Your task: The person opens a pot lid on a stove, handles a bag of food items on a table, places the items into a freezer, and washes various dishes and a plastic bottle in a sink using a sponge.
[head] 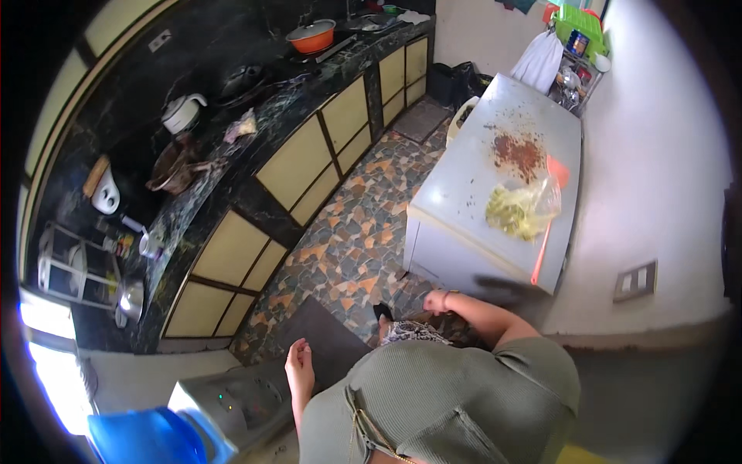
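Note:
My left hand [299,358] hangs beside my body with nothing in it, above a dark floor mat [322,333]. My right hand [436,302] is held low near the front of a white chest-like appliance [446,238]; its fingers are curled and I cannot tell whether anything is in them. On the appliance's top lie a clear plastic bag with yellow-green leafy pieces [516,210], a reddish-brown scatter of bits [519,153] and an orange-pink fly swatter [542,249], its head partly behind the bag.
A dark marble counter [232,180] curves along the left, bearing an orange pot with a lid [311,37], a white electric kettle [182,113] and a brown basket-like vessel [174,168]. A blue water container [145,438] stands at lower left. A rack [574,87] stands behind the appliance.

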The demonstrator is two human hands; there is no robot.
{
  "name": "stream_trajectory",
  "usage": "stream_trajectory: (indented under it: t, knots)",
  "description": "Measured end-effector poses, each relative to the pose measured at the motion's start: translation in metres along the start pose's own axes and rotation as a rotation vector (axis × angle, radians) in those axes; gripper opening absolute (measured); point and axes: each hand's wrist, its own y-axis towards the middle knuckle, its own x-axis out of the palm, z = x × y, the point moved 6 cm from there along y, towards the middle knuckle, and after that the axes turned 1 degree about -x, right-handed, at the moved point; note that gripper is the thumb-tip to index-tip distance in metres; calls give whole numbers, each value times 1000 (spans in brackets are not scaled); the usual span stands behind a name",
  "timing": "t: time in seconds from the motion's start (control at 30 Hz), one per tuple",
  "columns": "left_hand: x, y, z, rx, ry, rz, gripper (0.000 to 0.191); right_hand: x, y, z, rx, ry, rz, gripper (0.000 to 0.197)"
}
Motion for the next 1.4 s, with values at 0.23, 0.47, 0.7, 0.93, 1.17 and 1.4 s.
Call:
stream_trajectory:
  t: [0.23, 0.47, 0.7, 0.93, 1.17, 1.4]
  knots:
    - [39, 192, 68, 71, 204, -183, 23, -169, 132, -183, -375, 95, 158, 20]
    - [100, 420, 110, 187, 255, -382, 22, -355, 176, -203, -365, 287, 157, 17]
    - [213, 622, 231, 525, 380, -636, 26, -462, 180, -115, -145, 456, 490, 28]
    - [402, 707, 388, 872, 308, -953, 27, -544, 139, 21, 296, 709, 843, 37]
    - [585, 775, 473, 886, 329, -989, 36, -694, 139, 172, 240, 721, 981, 19]
    - [688, 862, 554, 692, 298, -985, 35, -948, 168, 214, -11, 393, 787, 18]
